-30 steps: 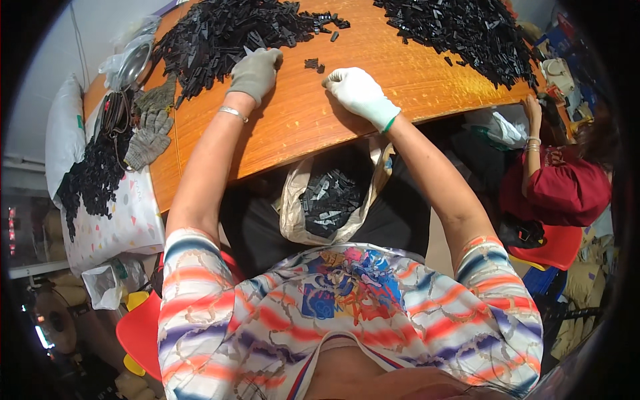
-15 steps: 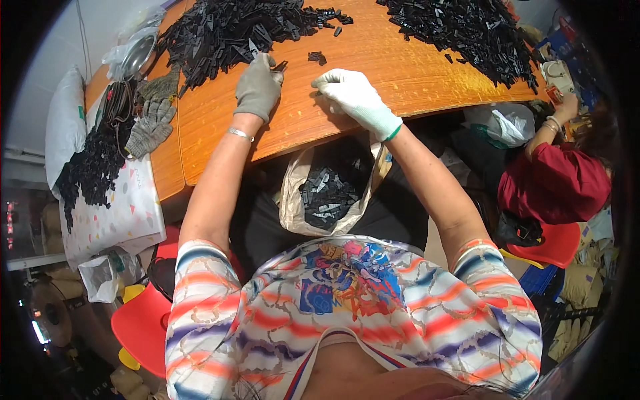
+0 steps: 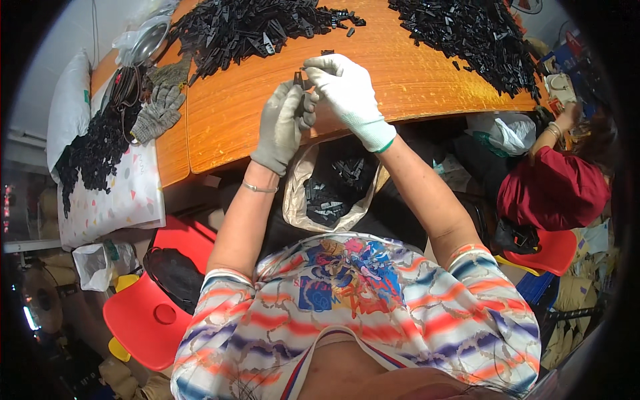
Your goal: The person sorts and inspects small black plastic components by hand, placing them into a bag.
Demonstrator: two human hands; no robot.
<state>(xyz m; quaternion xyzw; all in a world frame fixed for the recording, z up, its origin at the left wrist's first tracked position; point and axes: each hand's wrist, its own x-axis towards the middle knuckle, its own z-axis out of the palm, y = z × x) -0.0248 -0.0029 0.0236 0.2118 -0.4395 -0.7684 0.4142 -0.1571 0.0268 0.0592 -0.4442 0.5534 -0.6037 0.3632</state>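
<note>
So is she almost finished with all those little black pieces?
Not nearly. Some black pieces already lie in the open bag at her lap. Both gloved hands, the left hand and right hand, pinch one small black piece together. Two big heaps remain on the orange table: one heap and another.

Both hands [image 3: 313, 100] now together, off table [image 3: 427, 73].

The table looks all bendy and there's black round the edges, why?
Head view: a fisheye lens curves the orange table edge and leaves dark corners. Soft glare shines on the tabletop. The gloved left hand and right hand with the small black part are fairly sharp; things near the rim blur.
</note>
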